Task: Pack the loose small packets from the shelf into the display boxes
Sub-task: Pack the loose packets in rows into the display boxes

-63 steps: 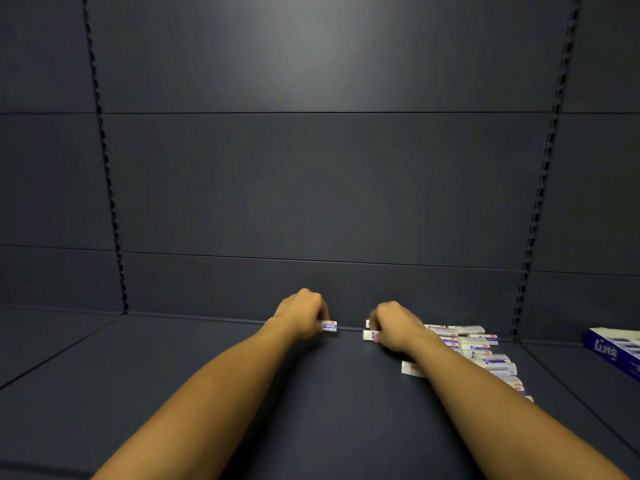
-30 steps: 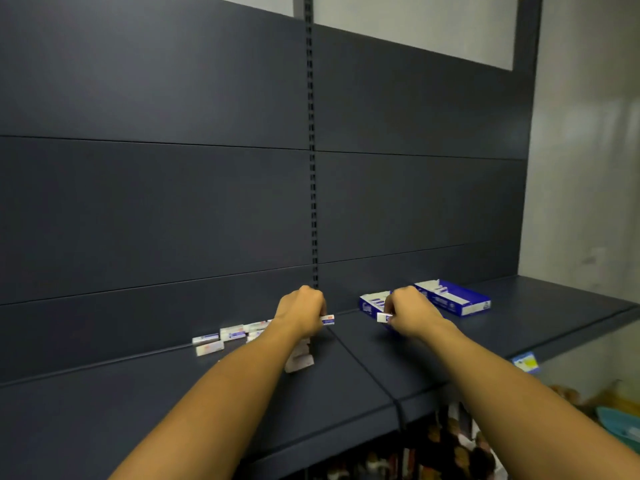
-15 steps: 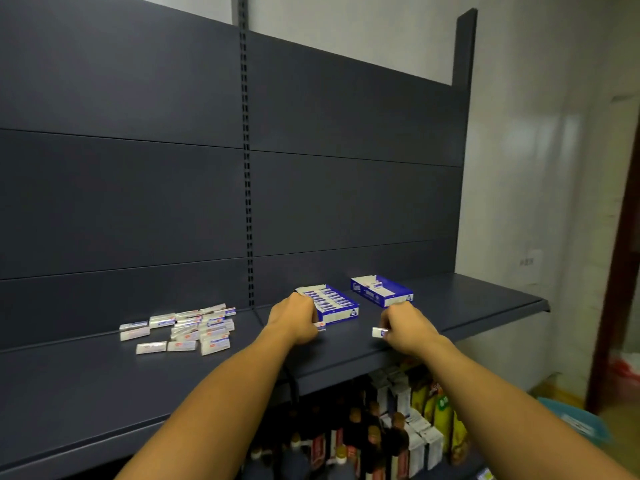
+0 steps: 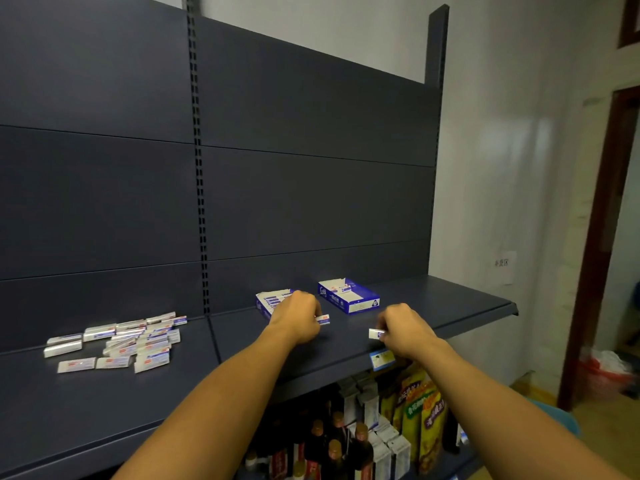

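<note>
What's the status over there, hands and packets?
Left hand grips one packet by the near display box. Right hand pinches another. Loose pile still on shelf. Nothing blocking.

Open shelf (image 4: 346, 344) surface between the loose packet pile (image 4: 128, 341) on the left and the two display boxes (image 4: 349, 297) far right. Both boxes are open-topped; the left box (image 4: 268, 299) is partly covered by the left hand (image 4: 298, 317). Back panel (image 4: 311, 202) blocks the far side. Right shelf end is bare.

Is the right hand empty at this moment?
No, the right hand pinches a small white packet above the shelf.
</note>
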`<state>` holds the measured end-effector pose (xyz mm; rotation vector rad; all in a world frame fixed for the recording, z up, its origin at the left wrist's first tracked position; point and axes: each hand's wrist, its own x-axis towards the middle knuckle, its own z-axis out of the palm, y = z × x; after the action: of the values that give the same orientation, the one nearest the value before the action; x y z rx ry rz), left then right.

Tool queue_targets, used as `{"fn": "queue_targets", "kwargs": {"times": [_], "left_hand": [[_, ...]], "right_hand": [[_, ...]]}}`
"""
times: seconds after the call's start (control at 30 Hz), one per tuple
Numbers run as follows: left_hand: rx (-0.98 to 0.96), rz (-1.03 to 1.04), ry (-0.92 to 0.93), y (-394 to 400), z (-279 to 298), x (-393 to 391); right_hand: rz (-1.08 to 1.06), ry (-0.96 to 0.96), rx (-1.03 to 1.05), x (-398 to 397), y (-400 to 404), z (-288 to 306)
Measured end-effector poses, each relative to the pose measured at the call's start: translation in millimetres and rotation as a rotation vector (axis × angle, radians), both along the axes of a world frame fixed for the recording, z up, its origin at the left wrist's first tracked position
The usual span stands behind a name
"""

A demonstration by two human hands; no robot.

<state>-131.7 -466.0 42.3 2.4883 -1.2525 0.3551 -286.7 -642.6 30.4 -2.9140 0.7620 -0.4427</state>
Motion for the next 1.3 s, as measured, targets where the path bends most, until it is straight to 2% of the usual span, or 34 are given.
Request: {"fn": "queue_targets", "kwargs": {"times": [0.3,0.83,1.3], "left_hand": [[-0.081,0.012,-0.018,-77,-9,32],[-0.090,0.112,0.060,-171,-3,102],[-0.213,0.348,0.142,-222,-15,136]], "right_hand": [[0.039,-0.001,-0.053,35,-71,-6],[0.149,-0.055,0.011,124,-178,12],[0.393,-0.162,0.136,219,-243,-5]]}}
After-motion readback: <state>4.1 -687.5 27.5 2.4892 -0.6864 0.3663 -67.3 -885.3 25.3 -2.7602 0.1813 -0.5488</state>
